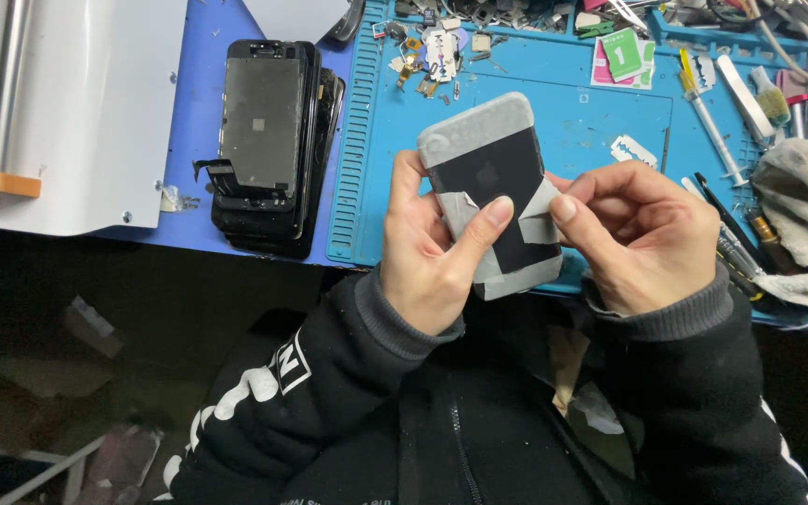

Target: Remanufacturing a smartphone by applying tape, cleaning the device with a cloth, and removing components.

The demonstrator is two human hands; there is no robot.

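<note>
Left hand (427, 252) grasps phone (493, 178), thumb across its back. Right hand (642, 234) pinches grey film (537, 220) peeling beside that thumb.

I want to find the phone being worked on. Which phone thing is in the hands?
The grey-and-black phone back, held up by the left hand and right hand. The stack of black screens lies untouched on the blue mat.
</note>
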